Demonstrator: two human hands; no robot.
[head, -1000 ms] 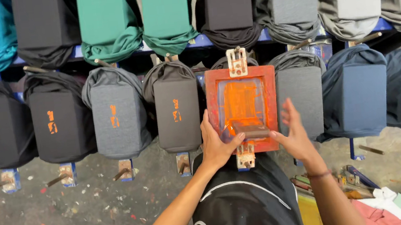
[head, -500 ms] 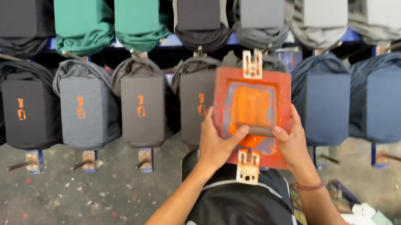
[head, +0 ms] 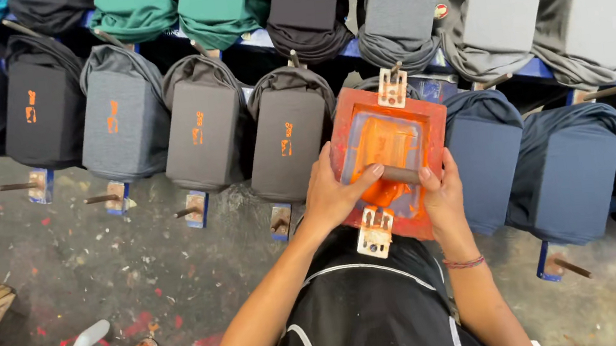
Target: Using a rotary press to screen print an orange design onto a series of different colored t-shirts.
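Hands, left hand (head: 333,193) and right hand (head: 442,196), clasp squeegee (head: 399,175) on orange screen frame (head: 391,157)

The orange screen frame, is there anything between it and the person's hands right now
Nothing visible. Both hands already rest on the orange screen frame: the left hand lies over its lower left edge, the right hand on its lower right edge, and both grip the dark squeegee handle lying across the screen.

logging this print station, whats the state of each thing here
left hand: gripping the squeegee
right hand: gripping the squeegee
squeegee: lying across the screen
screen frame: tilted, smeared with orange ink
dark grey shirt: printed orange
navy shirt: unprinted where visible
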